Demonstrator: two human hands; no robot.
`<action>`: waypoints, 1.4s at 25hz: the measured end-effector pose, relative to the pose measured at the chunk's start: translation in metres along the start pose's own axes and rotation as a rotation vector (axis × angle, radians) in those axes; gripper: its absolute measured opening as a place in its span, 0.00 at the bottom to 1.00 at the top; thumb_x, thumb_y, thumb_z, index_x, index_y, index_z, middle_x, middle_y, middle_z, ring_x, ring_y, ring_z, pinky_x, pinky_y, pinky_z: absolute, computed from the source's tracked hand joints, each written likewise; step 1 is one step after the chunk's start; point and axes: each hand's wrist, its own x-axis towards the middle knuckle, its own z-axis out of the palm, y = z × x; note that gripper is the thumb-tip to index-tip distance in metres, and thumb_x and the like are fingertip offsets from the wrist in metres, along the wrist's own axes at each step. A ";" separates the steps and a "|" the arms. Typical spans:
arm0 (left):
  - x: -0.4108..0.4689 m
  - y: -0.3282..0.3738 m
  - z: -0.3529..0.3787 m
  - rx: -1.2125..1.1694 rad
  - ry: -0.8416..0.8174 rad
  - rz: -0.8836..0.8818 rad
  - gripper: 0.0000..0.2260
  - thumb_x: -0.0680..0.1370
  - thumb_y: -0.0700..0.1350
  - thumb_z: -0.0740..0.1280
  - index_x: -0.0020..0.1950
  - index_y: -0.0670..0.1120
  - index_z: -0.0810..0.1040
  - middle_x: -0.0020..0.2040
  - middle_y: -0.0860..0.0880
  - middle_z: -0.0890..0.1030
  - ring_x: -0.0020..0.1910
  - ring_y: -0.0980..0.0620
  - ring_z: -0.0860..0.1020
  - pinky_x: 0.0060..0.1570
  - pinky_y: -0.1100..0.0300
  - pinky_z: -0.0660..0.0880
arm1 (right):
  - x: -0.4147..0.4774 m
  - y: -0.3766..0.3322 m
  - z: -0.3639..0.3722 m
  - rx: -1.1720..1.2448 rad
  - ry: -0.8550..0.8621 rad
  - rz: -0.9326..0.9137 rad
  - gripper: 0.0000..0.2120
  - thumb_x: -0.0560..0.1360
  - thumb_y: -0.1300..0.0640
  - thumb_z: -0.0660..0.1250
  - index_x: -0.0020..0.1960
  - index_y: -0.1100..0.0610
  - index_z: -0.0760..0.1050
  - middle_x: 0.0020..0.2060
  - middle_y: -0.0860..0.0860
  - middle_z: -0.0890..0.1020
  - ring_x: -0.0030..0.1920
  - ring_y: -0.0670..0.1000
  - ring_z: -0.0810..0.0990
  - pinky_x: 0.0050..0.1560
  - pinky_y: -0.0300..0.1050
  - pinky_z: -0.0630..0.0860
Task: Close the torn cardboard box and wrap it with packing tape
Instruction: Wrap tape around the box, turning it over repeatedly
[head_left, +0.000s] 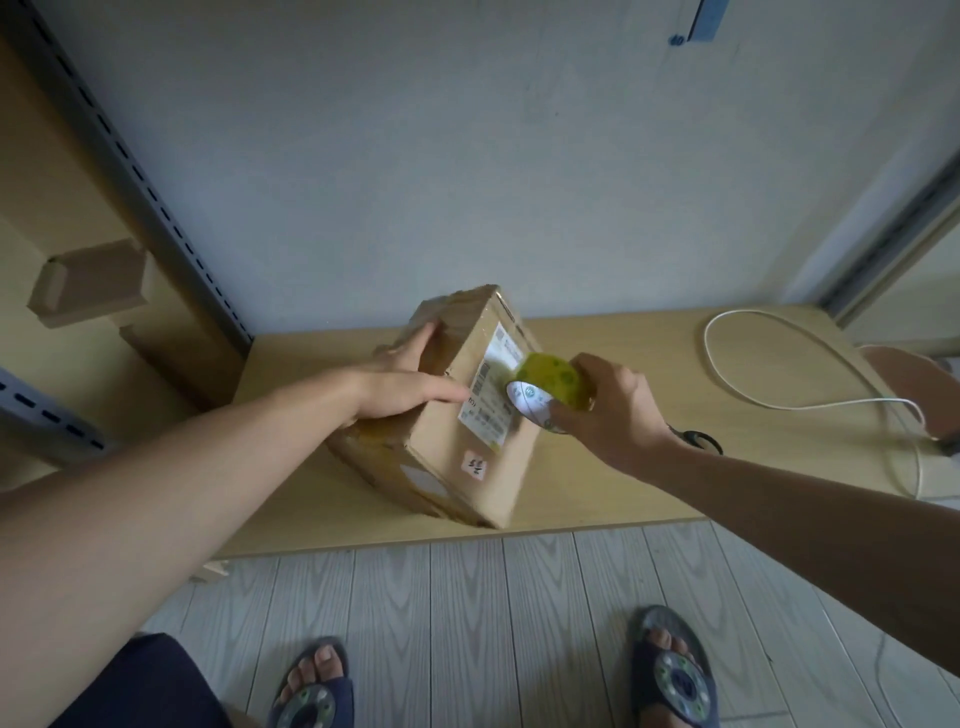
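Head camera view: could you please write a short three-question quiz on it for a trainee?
1. True or false: the left hand lies on the cardboard box with straight fingers.
2. What does the right hand grip? A. a knife B. a tape roll C. a marker pen
3. In a word or two: what white printed thing is stuck on the box face beside the tape roll?

Key: 1 true; 2 B; 3 a label.
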 end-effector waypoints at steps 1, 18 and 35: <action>-0.002 -0.008 0.000 -0.158 -0.070 0.028 0.48 0.71 0.64 0.73 0.81 0.63 0.44 0.79 0.49 0.65 0.73 0.47 0.69 0.69 0.50 0.69 | 0.004 -0.004 -0.003 0.001 0.029 -0.014 0.15 0.67 0.50 0.73 0.33 0.49 0.65 0.27 0.46 0.70 0.29 0.48 0.66 0.28 0.38 0.62; 0.003 -0.013 0.092 0.448 0.575 -0.009 0.40 0.80 0.66 0.50 0.82 0.43 0.42 0.78 0.41 0.60 0.71 0.42 0.67 0.61 0.47 0.71 | 0.026 -0.031 0.017 -0.046 -0.025 -0.157 0.06 0.68 0.58 0.70 0.39 0.53 0.72 0.30 0.49 0.75 0.30 0.50 0.69 0.31 0.45 0.69; 0.004 -0.016 0.091 0.481 0.546 0.047 0.32 0.81 0.64 0.48 0.80 0.55 0.43 0.72 0.42 0.64 0.66 0.40 0.69 0.58 0.47 0.72 | -0.007 0.007 -0.057 -0.287 -0.158 -0.013 0.09 0.65 0.53 0.72 0.35 0.47 0.71 0.31 0.47 0.77 0.35 0.51 0.77 0.34 0.46 0.75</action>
